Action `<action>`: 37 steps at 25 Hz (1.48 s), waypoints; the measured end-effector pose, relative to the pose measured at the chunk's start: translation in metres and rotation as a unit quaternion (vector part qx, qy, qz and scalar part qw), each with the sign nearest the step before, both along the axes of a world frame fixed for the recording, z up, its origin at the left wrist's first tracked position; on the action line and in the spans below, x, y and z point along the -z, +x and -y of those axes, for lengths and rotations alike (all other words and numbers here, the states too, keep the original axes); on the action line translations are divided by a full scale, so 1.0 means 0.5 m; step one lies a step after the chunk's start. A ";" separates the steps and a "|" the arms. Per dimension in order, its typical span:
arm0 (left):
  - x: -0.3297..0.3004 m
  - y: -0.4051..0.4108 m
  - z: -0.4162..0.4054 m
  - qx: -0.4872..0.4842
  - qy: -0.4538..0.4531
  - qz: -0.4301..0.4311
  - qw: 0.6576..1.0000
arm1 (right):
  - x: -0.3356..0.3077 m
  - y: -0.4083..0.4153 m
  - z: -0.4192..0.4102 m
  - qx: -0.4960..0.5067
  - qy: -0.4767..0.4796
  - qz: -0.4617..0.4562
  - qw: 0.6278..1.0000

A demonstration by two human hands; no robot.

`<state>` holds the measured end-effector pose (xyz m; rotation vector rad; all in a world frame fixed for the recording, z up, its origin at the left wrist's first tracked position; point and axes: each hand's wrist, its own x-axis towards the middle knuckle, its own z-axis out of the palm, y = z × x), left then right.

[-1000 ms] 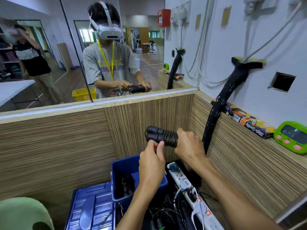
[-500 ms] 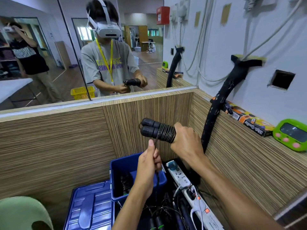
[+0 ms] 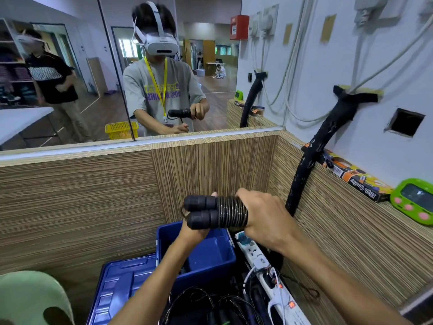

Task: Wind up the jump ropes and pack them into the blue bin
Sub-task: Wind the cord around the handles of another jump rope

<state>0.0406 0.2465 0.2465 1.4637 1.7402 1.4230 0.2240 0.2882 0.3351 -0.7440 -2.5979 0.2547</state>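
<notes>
Black jump rope handles hide the left hand.

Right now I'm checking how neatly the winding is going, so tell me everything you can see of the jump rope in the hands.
The jump rope is black: two handles lie side by side, roughly level, their ridged end caps pointing left. Thin glossy cord is wound round both in tight even coils. The right hand grips the handles at the coils' right end; the left hand sits behind and below the caps, its grip mostly hidden. The bundle is held above the blue bin, not touching it.
</notes>
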 end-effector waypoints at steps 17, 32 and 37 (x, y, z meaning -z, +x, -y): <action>-0.273 0.073 -0.001 -0.077 -0.042 -0.622 0.778 | 0.038 -0.001 0.013 0.140 0.034 0.101 0.984; -0.102 0.132 0.087 -0.101 -0.014 -0.220 0.970 | 0.052 -0.023 -0.071 0.206 0.048 0.015 0.977; -0.092 0.129 0.104 -0.097 0.037 -0.122 0.987 | 0.053 -0.036 -0.059 0.191 0.035 0.010 0.981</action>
